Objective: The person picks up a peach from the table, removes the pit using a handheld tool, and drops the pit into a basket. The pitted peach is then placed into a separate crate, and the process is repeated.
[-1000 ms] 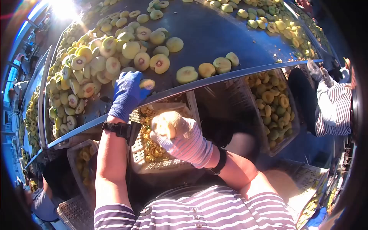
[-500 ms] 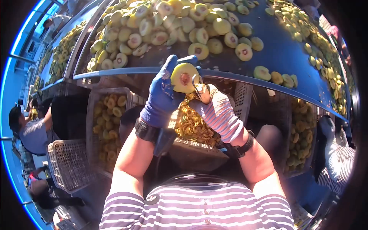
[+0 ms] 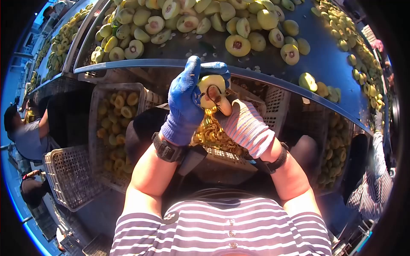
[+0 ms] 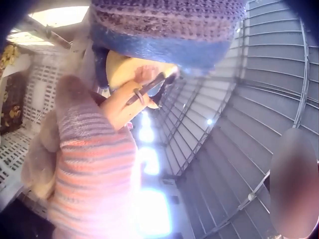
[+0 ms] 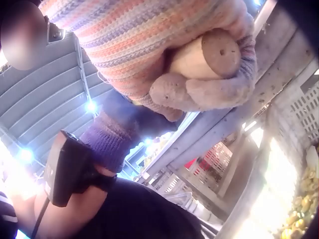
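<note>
A blue-gloved left hand (image 3: 185, 104) holds a halved peach (image 3: 206, 101), fingers behind it and cut face toward the right hand. The right hand (image 3: 250, 126), in a striped knit glove, grips a wooden-handled coring tool (image 3: 224, 106). The tool's thin metal loop lies against the reddish centre of the peach half. In the left wrist view the pale handle (image 4: 121, 107) points up to the yellow cut face. The right wrist view shows the handle's round butt end (image 5: 222, 53) wrapped by curled fingers. Below both hands is a crate (image 3: 226, 154) of yellow scraps.
Peach halves (image 3: 188, 23) lie piled on a metal-edged table (image 3: 141, 63) beyond the hands. Crates of halves stand to the left (image 3: 95, 106) and right. An upturned pale crate (image 3: 68, 177) lies lower left. Other people sit at both sides.
The left hand has come back from the table to the body with a peach half. The right hand has raised the coring tool, its loop moving from the fruit's edge onto the cut face.
</note>
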